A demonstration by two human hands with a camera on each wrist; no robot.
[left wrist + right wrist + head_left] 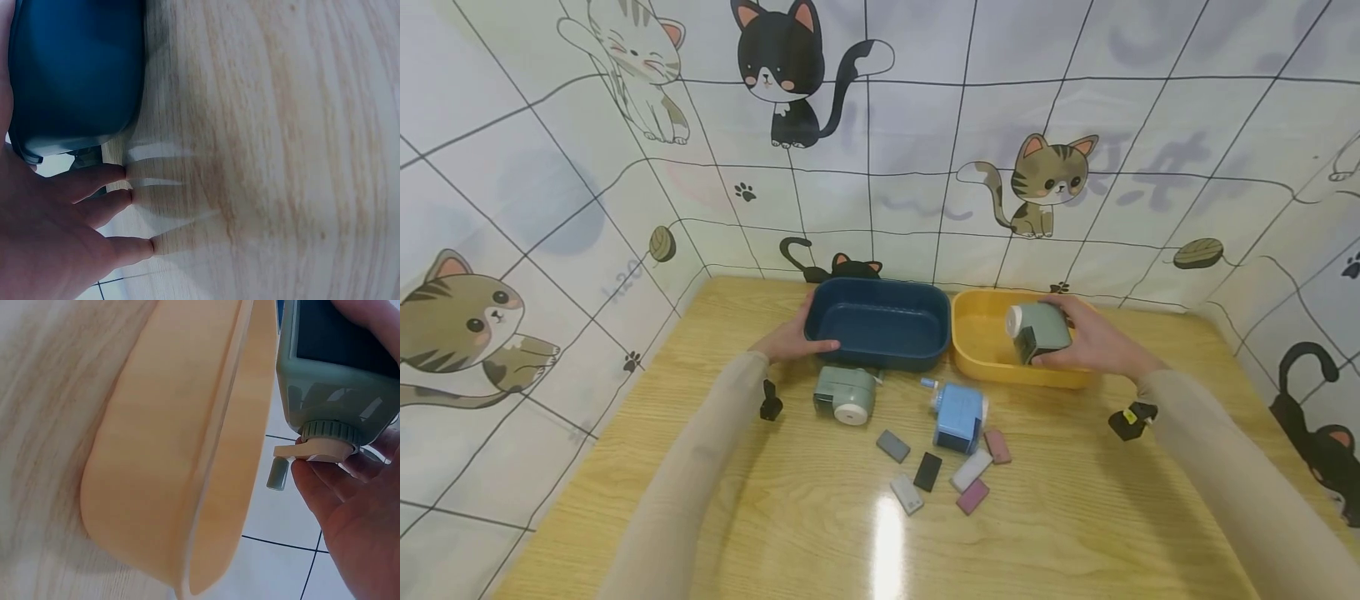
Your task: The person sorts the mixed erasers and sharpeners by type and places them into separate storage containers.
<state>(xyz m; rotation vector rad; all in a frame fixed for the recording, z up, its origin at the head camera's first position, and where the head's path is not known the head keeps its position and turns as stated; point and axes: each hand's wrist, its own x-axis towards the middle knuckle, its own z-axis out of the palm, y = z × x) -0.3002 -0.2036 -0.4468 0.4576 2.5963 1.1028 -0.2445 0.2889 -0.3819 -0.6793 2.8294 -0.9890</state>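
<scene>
Fingers [312,490] of your right hand [1093,340] are curled round a green crank sharpener [1048,321], opened only as wide as its body, and one fingertip lies close to the crank arm [294,451]. You hold it over the right part of the yellow tray [1022,372]; whether it touches the bottom, I cannot tell. Your left hand [786,337] is spread, with rather straight fingers, at the corner of the blue tray [887,358], its thumb at the front rim.

The sharpener's shell looks like hard, glossy plastic, so I would expect it to be stiff, of moderate weight and a little slippery. Its body should bear a firm squeeze, but the crank arm and its small knob [278,474] seem the weaker parts, and they may turn under pressure. It is better that you grip the body across two opposite sides and leave the crank free. The dark panel [344,334] may be a drawer which can slide, so please do not make it your main hold
</scene>
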